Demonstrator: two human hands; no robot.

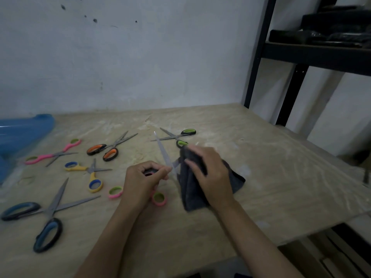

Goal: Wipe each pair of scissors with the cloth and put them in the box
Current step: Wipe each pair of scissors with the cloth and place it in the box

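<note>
My left hand (pixel 143 178) grips a pair of scissors (pixel 163 155) by dark handles with red inside; one blade points up and away. My right hand (pixel 208 173) holds a dark grey cloth (pixel 192 195) wrapped over the other blade. Loose scissors lie open on the table: green-black (pixel 177 136), orange-black (pixel 111 148), pink (pixel 54 154), yellow-blue (pixel 90 173), large blue-black (pixel 46 213). Pink-green handles (pixel 158 199) of another pair show under my left hand. No box is clearly visible.
A blue plastic item (pixel 22 133) lies at the table's far left edge. A black metal shelf (pixel 313 55) with dark bundles stands at the right. The wooden table (pixel 281 167) meets a white wall behind.
</note>
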